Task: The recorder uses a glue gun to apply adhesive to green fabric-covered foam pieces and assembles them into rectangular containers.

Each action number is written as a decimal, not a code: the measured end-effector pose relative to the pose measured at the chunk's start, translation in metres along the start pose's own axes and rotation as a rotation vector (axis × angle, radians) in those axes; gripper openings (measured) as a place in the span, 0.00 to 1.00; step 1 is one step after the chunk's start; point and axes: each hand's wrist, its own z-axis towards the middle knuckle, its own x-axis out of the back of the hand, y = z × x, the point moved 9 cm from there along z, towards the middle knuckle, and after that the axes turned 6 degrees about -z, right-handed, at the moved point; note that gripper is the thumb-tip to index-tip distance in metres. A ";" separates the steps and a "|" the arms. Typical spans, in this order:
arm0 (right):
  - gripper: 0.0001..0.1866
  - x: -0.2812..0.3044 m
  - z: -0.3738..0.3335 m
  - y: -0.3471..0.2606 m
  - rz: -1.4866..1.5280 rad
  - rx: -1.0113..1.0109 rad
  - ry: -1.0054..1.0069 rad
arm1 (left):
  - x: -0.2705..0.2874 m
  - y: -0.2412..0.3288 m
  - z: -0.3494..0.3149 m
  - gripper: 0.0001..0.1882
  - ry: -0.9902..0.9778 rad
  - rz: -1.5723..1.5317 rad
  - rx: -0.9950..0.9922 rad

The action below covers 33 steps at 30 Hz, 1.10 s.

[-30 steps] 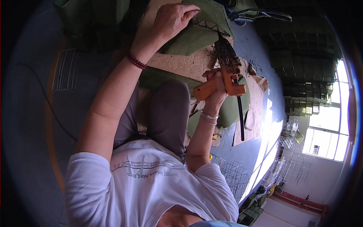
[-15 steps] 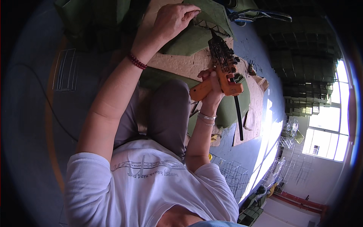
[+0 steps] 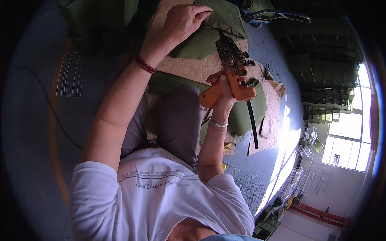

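My right hand (image 3: 225, 96) is wrapped round the handle of an orange glue gun (image 3: 244, 93) whose front is caked with black residue. A long black glue stick (image 3: 253, 124) sticks out of its back end. The dark nozzle points away from me, at a zigzag wire strip (image 3: 228, 29) on a green panel (image 3: 197, 45); whether it touches cannot be made out. My left hand (image 3: 181, 23) is closed in a pinch at the panel's far left edge, thumb against forefinger. What lies between those fingertips is mostly hidden.
Cardboard (image 3: 189, 70) lies under the green panel. More green pieces (image 3: 98, 20) stand at the far left, and stacked green boxes (image 3: 321, 64) rise at the right. Wire racks (image 3: 70, 74) sit on the floor, with a cable (image 3: 52, 108) running past. Blue-handled tool (image 3: 277, 16) lies at the far right.
My right hand has shifted the glue gun slightly left and away from me, its nozzle moving along the zigzag wire strip. My left hand has stayed in place.
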 end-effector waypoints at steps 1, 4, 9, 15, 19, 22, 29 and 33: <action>0.12 -0.003 0.000 -0.001 0.028 0.004 0.006 | 0.001 -0.001 0.000 0.09 0.022 -0.010 -0.017; 0.11 -0.006 -0.002 0.001 0.035 -0.001 0.003 | 0.001 -0.003 -0.002 0.09 0.051 -0.023 -0.044; 0.12 -0.010 -0.004 0.001 -0.057 -0.033 -0.035 | -0.001 -0.001 -0.002 0.09 -0.002 -0.043 0.016; 0.09 -0.018 -0.005 0.001 -0.078 -0.043 -0.079 | 0.000 -0.002 -0.003 0.09 0.002 -0.061 0.040; 0.08 -0.020 -0.005 -0.001 -0.060 -0.034 -0.066 | 0.000 -0.003 -0.004 0.10 0.008 -0.035 0.010; 0.08 -0.015 -0.006 -0.003 -0.070 -0.040 -0.064 | 0.000 0.003 -0.002 0.10 0.024 -0.067 -0.026; 0.08 -0.016 -0.006 0.004 -0.074 -0.050 -0.093 | -0.003 -0.009 -0.004 0.10 0.035 0.002 -0.036; 0.08 -0.012 -0.004 0.005 -0.082 -0.022 -0.107 | -0.006 -0.010 -0.004 0.09 0.009 0.002 -0.011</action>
